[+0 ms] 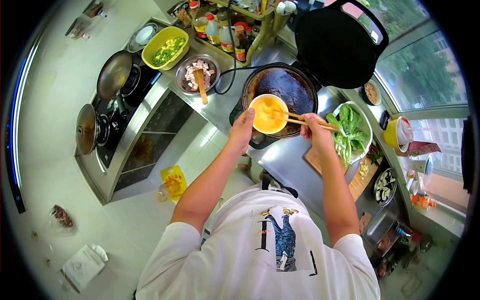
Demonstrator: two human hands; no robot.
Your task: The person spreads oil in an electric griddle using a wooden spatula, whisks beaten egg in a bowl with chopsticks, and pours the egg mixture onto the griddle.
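Observation:
My left hand (242, 131) grips the rim of a white bowl (253, 101) that holds yellow beaten egg (267, 112). My right hand (316, 131) is closed on a pair of wooden chopsticks (295, 119), whose tips dip into the egg. Under and behind the bowl is a round electric griddle (300, 92) with a dark, shiny, stained plate; its black lid (337, 45) stands raised behind it. Close to my right hand sits a white basket (369, 131) full of leafy greens (350, 127).
A steel bowl (217, 64) of cut meat with a wooden spatula (200, 86) stands left of the griddle, near a yellow basin (182, 52) of green vegetables. Seasoning bottles (226, 37) line the back. On the right lies a cutting board (357, 184). A power cord (233, 47) crosses the counter.

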